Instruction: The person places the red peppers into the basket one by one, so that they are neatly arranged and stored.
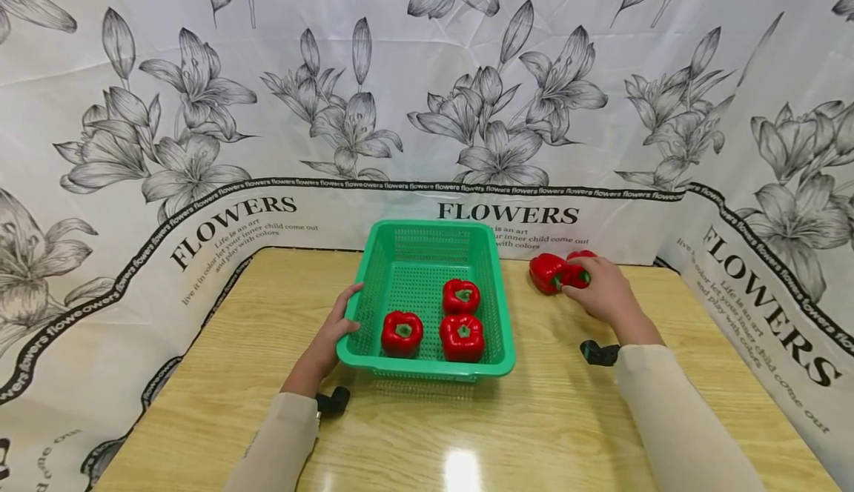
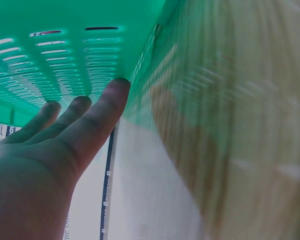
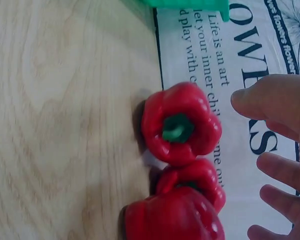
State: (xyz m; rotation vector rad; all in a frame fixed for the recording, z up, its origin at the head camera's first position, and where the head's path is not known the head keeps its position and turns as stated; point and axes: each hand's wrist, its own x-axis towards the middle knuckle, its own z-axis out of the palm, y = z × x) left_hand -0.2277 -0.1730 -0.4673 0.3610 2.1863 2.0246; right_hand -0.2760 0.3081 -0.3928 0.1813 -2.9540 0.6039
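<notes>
My left hand (image 1: 328,333) holds the left side of a green plastic basket (image 1: 505,314), thumb and a finger at the rim. In the left wrist view, several fingers (image 2: 97,117) lie along its slotted outer wall. Three red bell peppers sit inside, one at the front left (image 1: 402,334) and two at the right, the nearer (image 1: 462,338) in front of the other (image 1: 461,296). To the right, my right hand (image 1: 603,290) reaches over more red bell peppers (image 1: 548,273). In the right wrist view its fingers are spread, apart from three clustered peppers (image 3: 181,122).
The wooden table (image 1: 534,425) extends in front of the basket and to both sides. A white cloth (image 1: 373,210) printed with flowers and lettering stands behind the table and along its sides. Dark wrist devices (image 1: 599,353) sit below both hands.
</notes>
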